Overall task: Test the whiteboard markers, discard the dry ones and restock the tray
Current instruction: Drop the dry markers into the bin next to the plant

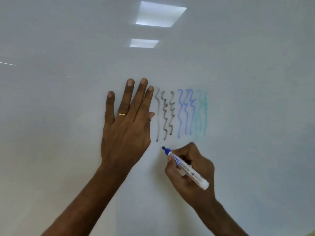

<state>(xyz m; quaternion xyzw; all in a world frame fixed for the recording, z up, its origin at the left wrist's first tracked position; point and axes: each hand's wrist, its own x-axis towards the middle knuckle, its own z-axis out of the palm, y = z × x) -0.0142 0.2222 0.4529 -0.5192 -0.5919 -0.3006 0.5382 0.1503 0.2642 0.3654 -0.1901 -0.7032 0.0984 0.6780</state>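
While right hand (193, 171) grips blue marker (185, 167), tip points up-left | left hand (126, 133) flat, fingers straight, on whiteboard (68, 116)

A glossy whiteboard (255, 57) fills the view. Two rectangular ceiling lights reflect in it, the larger reflection (160, 14) above the smaller reflection (144, 43). Thin bright streaks (7, 63) glint at the left edge.

Left hand (125, 132), bare, with a plain, narrow gold band (122, 114) worn at the base of the ring finger. Nails cut short and rounded. Right hand (190, 169) bare as well. Left forearm (88, 198) and right forearm (221, 217) both uncovered down to the lower edge of the frame. Creased knuckles and faint tendon lines across the back of the left hand.
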